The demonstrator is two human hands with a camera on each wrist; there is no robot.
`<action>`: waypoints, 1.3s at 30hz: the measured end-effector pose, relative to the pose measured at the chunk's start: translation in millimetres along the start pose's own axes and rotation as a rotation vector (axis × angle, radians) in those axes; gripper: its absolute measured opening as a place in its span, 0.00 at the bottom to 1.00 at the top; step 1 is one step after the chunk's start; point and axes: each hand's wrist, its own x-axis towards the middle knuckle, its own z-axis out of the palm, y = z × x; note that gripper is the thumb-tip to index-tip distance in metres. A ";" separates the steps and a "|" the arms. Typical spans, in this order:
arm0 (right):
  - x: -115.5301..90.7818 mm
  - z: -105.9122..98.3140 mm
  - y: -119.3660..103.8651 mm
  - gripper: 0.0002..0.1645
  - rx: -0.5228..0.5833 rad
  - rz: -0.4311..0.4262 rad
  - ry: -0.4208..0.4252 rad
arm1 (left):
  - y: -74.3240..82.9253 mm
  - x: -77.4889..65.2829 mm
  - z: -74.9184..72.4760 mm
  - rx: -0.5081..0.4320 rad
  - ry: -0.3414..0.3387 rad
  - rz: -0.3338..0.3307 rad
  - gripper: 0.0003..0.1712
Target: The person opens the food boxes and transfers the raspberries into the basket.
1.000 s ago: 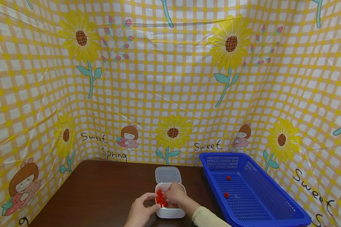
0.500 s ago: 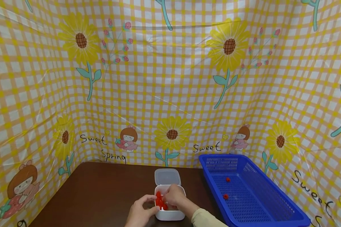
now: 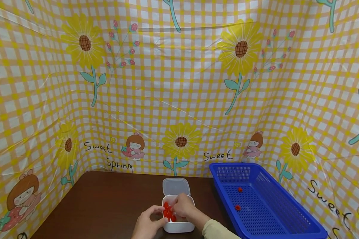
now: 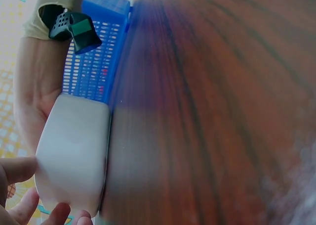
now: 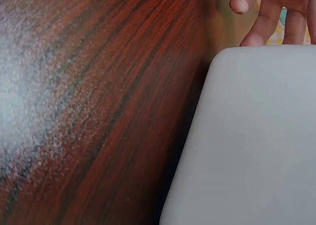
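Note:
A white plastic box point(image 3: 179, 227) stands on the dark brown table with its translucent lid point(image 3: 176, 187) folded back at the far side. Small glossy red pieces point(image 3: 166, 210) lie along the left of its inside; their kind is too small to tell. The left hand point(image 3: 148, 221) grips the box's near left corner, thumb on the near side and fingers at the left wall. Inside the box reaches the right hand point(image 3: 183, 205), its fingertips hidden by the hand itself. In both wrist views the outer wall of the box point(image 4: 74, 156) hides what lies inside.
To the right stands a long blue plastic basket point(image 3: 260, 205) with slotted sides. Within it lie two small red pieces, one farther back point(image 3: 240, 189) and one nearer point(image 3: 237, 207). A checked sunflower cloth point(image 3: 155, 99) walls the table point(image 3: 113, 199) at the back and sides.
The head view has tipped slightly, so everything sits a little lower in it. The right hand stays in the box, and the red pieces there have shifted a little. The left hand keeps its hold.

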 end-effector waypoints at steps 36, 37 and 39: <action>3.0 -75.4 -30.4 0.06 0.089 -0.043 -0.026 | -0.7 2.6 2.6 0.007 0.010 -0.010 0.18; 3.6 -78.7 -29.9 0.07 0.090 -0.038 -0.017 | -0.6 2.5 2.5 0.009 0.012 -0.012 0.18; 5.4 -85.6 -28.6 0.06 0.077 -0.030 0.008 | -0.3 2.3 2.6 0.008 0.014 -0.020 0.18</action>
